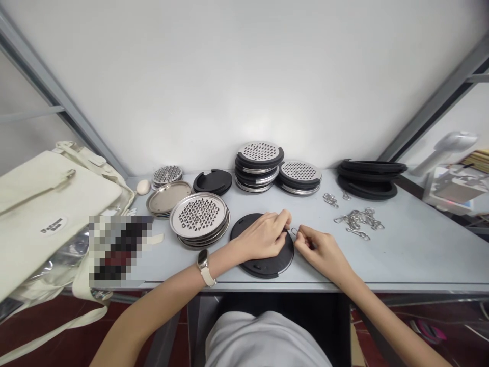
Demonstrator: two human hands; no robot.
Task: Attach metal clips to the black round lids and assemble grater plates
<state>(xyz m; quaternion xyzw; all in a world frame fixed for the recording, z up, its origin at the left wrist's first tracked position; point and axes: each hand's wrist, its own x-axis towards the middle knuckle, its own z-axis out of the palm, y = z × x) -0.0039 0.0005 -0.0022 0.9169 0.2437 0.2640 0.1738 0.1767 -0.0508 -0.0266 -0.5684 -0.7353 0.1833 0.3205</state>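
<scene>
The flat, round black disc (273, 264) lies beneath the left hand (264, 235) and just left of the right hand's fingers, so the left is nearer. The right hand (319, 251) pinches a thin, silver wire clip (294, 231), its loop pointing leftward from the fingertips. Left fingers curl over the disc; whether they grip anything, I cannot tell.

Lighting: bright, diffuse; wall (267, 66) palest mid-height, greyer toward the upper corners.
Shadows: soft and faint on the worktop (428, 250), deep beneath it.
Glare: small highlights on metal graters (196, 216) and clear plastic (71, 252).
Sharpness: fair at centre; scanner (454, 142), right, soft.
Distortion: wide-angle; posts (435, 108) slant, forearms (164, 295) look stretched.
Blemish: pixelated block (120, 247), left.
</scene>
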